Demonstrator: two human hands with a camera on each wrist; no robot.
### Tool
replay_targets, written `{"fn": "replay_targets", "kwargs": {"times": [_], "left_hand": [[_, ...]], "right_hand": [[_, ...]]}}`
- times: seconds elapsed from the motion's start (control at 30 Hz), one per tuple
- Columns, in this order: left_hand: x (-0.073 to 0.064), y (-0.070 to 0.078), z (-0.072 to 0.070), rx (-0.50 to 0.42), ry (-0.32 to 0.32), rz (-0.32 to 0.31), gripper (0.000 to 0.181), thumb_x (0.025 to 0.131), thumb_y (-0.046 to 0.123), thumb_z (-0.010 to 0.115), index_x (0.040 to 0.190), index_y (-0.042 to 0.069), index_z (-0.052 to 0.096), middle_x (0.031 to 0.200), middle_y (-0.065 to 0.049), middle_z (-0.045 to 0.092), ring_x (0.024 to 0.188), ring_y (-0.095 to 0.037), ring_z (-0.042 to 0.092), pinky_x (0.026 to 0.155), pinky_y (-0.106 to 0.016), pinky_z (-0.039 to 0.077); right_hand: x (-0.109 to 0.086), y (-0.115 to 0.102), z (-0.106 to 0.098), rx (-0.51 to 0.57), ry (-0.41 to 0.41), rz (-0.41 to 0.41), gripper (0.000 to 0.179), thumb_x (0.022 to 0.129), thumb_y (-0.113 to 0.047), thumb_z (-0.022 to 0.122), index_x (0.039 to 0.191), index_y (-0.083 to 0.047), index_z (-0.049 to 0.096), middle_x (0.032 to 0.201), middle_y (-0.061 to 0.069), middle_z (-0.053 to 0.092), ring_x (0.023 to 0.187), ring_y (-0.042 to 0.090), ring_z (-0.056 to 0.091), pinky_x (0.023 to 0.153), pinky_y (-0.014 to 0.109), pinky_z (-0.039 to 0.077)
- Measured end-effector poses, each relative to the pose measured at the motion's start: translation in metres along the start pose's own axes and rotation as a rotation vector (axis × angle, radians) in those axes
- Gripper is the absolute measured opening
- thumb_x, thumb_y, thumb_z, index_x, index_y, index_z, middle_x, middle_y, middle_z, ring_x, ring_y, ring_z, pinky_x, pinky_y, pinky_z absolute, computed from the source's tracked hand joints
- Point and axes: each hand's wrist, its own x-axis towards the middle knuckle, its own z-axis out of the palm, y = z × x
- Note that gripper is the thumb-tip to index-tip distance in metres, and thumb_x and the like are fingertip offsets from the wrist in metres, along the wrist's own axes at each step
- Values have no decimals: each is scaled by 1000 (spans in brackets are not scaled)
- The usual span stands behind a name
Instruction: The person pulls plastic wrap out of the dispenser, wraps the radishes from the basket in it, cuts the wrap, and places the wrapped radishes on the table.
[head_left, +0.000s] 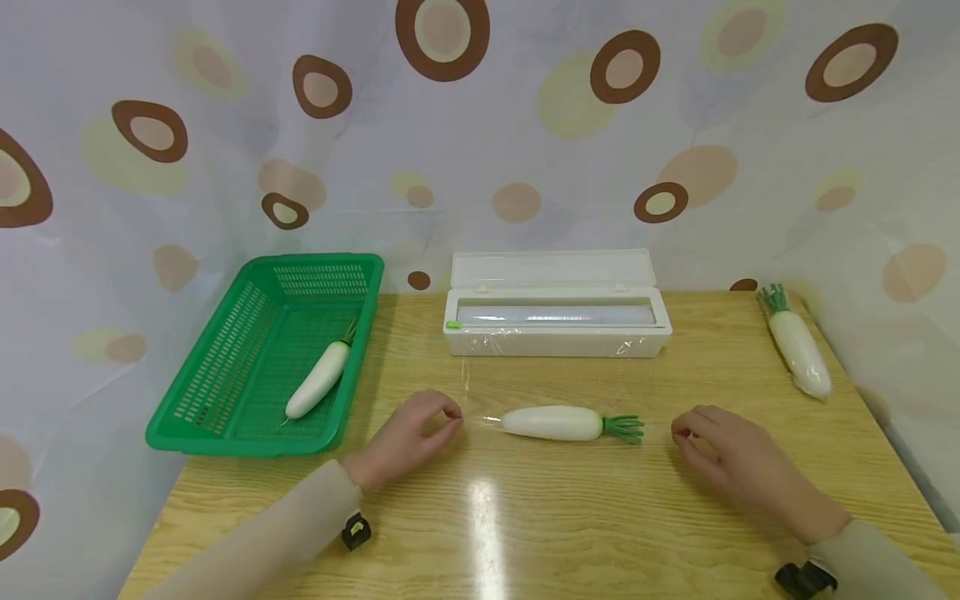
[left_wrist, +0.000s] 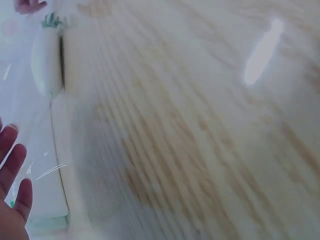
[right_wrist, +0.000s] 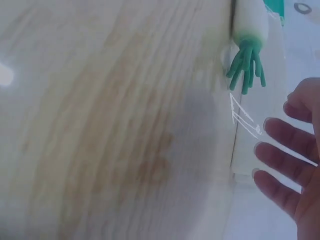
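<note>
A white radish (head_left: 552, 423) with green stalks lies crosswise on the table between my hands. Clear cling film (head_left: 491, 418) shows as thin glints by its root tip and over the front of the white film box (head_left: 558, 345). Just left of the radish, my left hand (head_left: 405, 437) pinches the film's edge between thumb and index finger. My right hand (head_left: 731, 458) pinches it likewise, a little beyond the stalks. In the right wrist view, the other fingers (right_wrist: 282, 162) are spread apart, with film creases (right_wrist: 242, 117) near them.
The box's lid (head_left: 553, 269) is raised, showing the film roll (head_left: 555, 315). At left, a green basket (head_left: 167, 425) holds another radish (head_left: 321, 379). A film-wrapped radish (head_left: 801, 350) lies at the table's right edge. A patterned curtain (head_left: 465, 133) hangs behind.
</note>
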Motion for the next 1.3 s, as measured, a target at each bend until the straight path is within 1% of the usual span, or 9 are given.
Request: {"fn": "replay_targets", "kwargs": {"times": [0.03,0.13,0.33,0.57,0.8,0.93,1.13,1.2,1.3], "left_hand": [[2,0,0,-25,7,-32,4,99,5,69,101,8,70,100,-1,72,97,-17,66,89,-41,56],[7,-1,2,-99,21,-142,3,100,6,68,102,8,70,98,-1,71,94,-15,66,88,-42,57],[13,-2,13,-166,46,-293,4,102,9,67,103,6,70,93,1,72,88,-12,65,84,-36,56],[20,-7,23,-137,89,-379,5,103,9,65,102,8,70,89,3,69,82,-9,62,73,-26,54],[30,-8,29,-32,82,-472,4,100,9,66,100,8,70,90,-1,69,82,-14,60,75,-31,53],[32,-5,30,52,56,-501,7,100,11,66,100,7,71,92,-4,69,88,-20,61,82,-39,52],[30,0,31,86,107,-526,22,94,4,64,115,3,68,107,-12,67,102,-30,58,92,-48,49],[29,3,32,107,138,-502,31,90,3,64,122,3,66,115,-14,65,107,-31,55,95,-48,46],[33,10,35,157,140,-380,31,92,4,66,122,5,67,119,-13,64,109,-30,56,94,-47,45]], "right_hand": [[1,1,0,1,0,25,5,101,-16,68,97,-20,68,92,-15,64,80,5,60,69,18,49],[4,3,2,-1,-15,107,27,86,2,77,98,-20,67,92,-15,65,81,5,61,67,22,52],[9,5,5,6,-74,235,23,88,1,77,99,-17,69,93,-12,66,85,8,61,69,30,56],[17,10,9,32,-113,308,14,94,-2,71,99,-15,69,93,-7,68,85,13,64,70,34,57],[21,14,15,68,-153,366,8,96,-5,70,97,-13,68,92,-4,69,85,17,66,73,38,57],[23,15,17,73,-170,400,4,97,-7,69,101,-9,70,94,-1,70,86,19,66,73,41,57],[26,13,16,36,-121,421,16,99,-6,62,113,0,67,98,10,69,87,24,64,71,45,55],[29,9,16,6,-55,360,18,96,-1,66,114,1,67,98,11,68,86,25,64,70,45,54],[38,1,19,-34,26,182,23,88,2,76,110,0,70,98,10,69,87,26,65,70,46,55]]}}
